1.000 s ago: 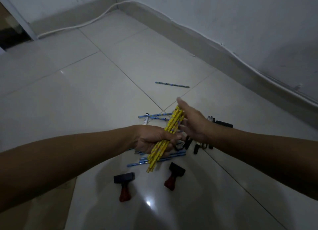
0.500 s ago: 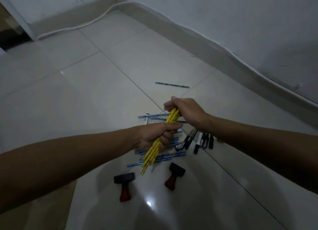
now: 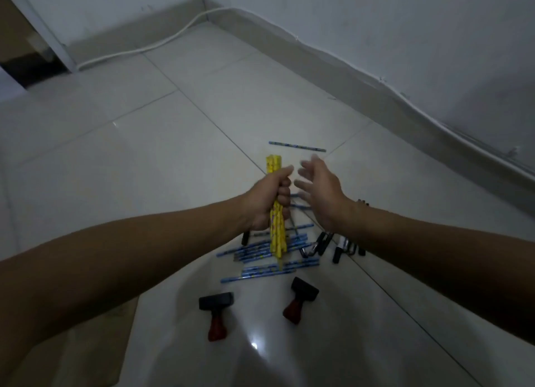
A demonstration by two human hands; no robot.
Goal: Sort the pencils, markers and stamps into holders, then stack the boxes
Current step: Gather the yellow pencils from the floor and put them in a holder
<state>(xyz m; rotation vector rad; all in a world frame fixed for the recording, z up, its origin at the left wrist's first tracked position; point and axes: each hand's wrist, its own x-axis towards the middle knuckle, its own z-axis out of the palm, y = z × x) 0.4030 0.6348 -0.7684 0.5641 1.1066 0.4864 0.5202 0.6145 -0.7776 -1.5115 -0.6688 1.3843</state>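
Observation:
My left hand (image 3: 267, 197) grips a bundle of yellow pencils (image 3: 276, 230) around its middle and holds it nearly upright above the floor. My right hand (image 3: 320, 191) hovers just right of the bundle, fingers spread, holding nothing. Under both hands lies a loose heap of blue pencils (image 3: 269, 255). A single blue pencil (image 3: 296, 146) lies apart, farther away. Several black markers (image 3: 337, 246) lie to the right of the heap, partly hidden by my right forearm. Two stamps with black bases and red handles lie nearer me: one on the left (image 3: 216, 314), one on the right (image 3: 299, 298).
The floor is pale glossy tile (image 3: 173, 155). A wall with a skirting board (image 3: 376, 103) runs along the back and right, and a white cable (image 3: 139, 51) follows it. A brownish cardboard surface (image 3: 95, 343) shows under my left forearm. A dark doorway (image 3: 26, 68) is at far left.
My right hand has let go of the yellow pencils' top and opened beside them. My left hand has turned the bundle from slanted to nearly upright.

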